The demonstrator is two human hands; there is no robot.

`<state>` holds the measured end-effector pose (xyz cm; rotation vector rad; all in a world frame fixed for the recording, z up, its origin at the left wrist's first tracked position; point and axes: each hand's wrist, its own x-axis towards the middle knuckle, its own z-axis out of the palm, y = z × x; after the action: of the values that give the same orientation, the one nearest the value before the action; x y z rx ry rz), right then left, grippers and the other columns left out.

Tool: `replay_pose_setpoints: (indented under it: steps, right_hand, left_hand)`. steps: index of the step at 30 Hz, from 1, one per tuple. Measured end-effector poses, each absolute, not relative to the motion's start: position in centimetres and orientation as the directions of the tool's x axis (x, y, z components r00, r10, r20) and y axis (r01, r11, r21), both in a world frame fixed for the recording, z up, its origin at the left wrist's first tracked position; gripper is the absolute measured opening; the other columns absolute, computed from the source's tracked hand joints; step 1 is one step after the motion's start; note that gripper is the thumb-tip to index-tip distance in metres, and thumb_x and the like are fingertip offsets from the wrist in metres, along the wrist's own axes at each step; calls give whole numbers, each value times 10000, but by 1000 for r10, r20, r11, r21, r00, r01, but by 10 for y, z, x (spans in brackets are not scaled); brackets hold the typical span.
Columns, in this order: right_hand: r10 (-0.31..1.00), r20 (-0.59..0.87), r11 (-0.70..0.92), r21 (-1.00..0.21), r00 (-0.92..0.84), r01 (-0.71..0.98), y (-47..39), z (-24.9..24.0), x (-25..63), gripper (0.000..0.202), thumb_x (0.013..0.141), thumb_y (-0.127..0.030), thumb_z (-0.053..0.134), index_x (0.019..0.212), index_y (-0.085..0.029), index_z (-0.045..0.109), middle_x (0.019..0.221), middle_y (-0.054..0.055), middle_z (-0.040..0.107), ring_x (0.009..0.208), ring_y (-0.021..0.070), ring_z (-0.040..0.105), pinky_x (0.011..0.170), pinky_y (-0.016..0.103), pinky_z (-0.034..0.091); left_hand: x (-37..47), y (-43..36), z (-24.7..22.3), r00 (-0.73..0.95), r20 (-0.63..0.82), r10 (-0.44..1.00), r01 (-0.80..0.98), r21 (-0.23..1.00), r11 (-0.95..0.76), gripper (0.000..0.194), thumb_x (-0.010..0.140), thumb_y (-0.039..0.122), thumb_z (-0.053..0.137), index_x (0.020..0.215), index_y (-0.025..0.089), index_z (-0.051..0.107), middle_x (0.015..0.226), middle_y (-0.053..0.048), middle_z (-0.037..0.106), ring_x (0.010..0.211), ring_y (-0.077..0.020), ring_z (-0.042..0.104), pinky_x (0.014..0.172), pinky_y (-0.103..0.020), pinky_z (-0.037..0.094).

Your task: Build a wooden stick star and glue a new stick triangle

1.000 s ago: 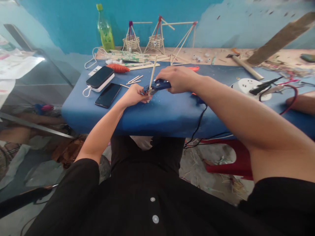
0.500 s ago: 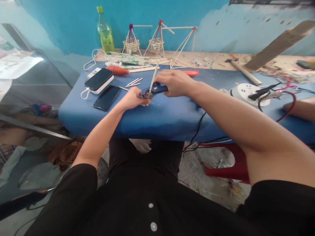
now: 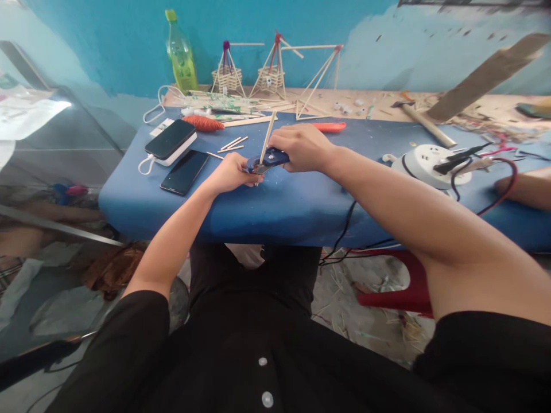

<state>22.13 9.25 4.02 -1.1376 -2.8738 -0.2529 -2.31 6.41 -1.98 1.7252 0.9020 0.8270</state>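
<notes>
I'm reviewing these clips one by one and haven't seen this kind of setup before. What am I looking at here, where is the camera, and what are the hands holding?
There is no machine: a person works with bare hands, and the one camera sits on their head, looking down over their black shirt at a blue table. The left hand pinches a thin wooden stick that stands nearly upright. The right hand grips a blue-handled cutter whose tip meets the stick's lower end. On the table lie two phones, one resting on a white power bank, loose sticks, an orange knife, and a white socket reel. Behind stand small stick models and a green bottle. The forearm at the right edge belongs to someone else.
</notes>
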Motion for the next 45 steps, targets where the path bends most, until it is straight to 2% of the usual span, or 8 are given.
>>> replay_pose_setpoints:
  steps: [6, 12, 23, 29, 35, 39, 42, 45]
  right_hand:
    - [730, 93, 658, 175, -678, 732, 89, 37, 222, 364, 872, -328, 623, 1206, -186, 655, 1214, 145, 709, 1134, 342, 640, 899, 414, 434]
    - [783, 85, 601, 156, -617, 784, 81, 37, 223, 350, 886, -330, 603, 1202, -190, 654, 1226, 140, 719, 1152, 336, 660, 820, 383, 405]
    - [832, 63, 542, 119, -551, 832, 72, 40, 221, 310, 944, -371, 606, 1203, -217, 678, 1261, 130, 741, 1121, 309, 689, 831, 387, 444]
    - [910, -67, 410, 7, -409, 912, 64, 50, 210, 347, 958, -442, 659, 1215, -213, 706, 1240, 158, 759, 1151, 352, 697, 861, 415, 505]
    - [938, -115, 321, -78, -328, 944, 59, 46, 206, 333, 959, -480, 671, 1124, -197, 728, 1136, 154, 777, 1110, 335, 717, 887, 405, 544]
    - [950, -131, 269, -124, -285, 955, 57, 44, 207, 335, 963, -488, 670, 1101, -189, 727, 1137, 180, 772, 1095, 342, 724, 895, 427, 574]
    - [953, -156, 234, -164, -259, 958, 54, 47, 203, 360, 989, -525, 651, 1043, -177, 726, 1055, 184, 769, 1021, 333, 739, 878, 441, 590]
    - [936, -251, 169, -302, -249, 938, 48, 53, 196, 451, 1027, -605, 607, 931, -174, 702, 905, 151, 760, 834, 285, 741, 811, 438, 607]
  left_hand:
    - [-21, 64, -18, 502, 127, 855, 170, 955, -242, 33, 786, 139, 848, 767, 151, 824, 744, -36, 773, 705, -172, 736, 740, -333, 680]
    - [-20, 65, -22, 471, 138, 871, 182, 951, -249, 82, 787, 187, 867, 749, 159, 800, 728, -49, 761, 667, -165, 726, 715, -315, 688]
    - [-17, 70, -32, 392, 107, 914, 149, 973, -178, 119, 735, 196, 892, 825, 134, 845, 759, -61, 790, 672, -165, 748, 696, -297, 695]
    - [-21, 66, -29, 333, 79, 940, 207, 966, -154, 220, 767, 229, 864, 974, 155, 878, 782, -48, 811, 685, -170, 754, 732, -318, 677]
    - [-35, 60, -22, 298, 56, 953, 326, 932, -157, 203, 721, 243, 900, 904, 157, 886, 717, -38, 792, 645, -177, 725, 681, -303, 616]
    - [-38, 51, -15, 233, 107, 966, 436, 877, -202, 265, 666, 269, 962, 906, 182, 890, 793, -41, 824, 815, -242, 789, 815, -343, 620]
    - [-34, 43, -8, 198, 217, 956, 516, 806, -289, 258, 778, 408, 928, 933, 206, 889, 896, -44, 855, 901, -255, 797, 897, -358, 600]
    - [-27, 34, -3, 190, 285, 940, 564, 752, -342, 278, 950, 428, 755, 793, 218, 847, 748, -12, 802, 735, -199, 716, 788, -327, 540]
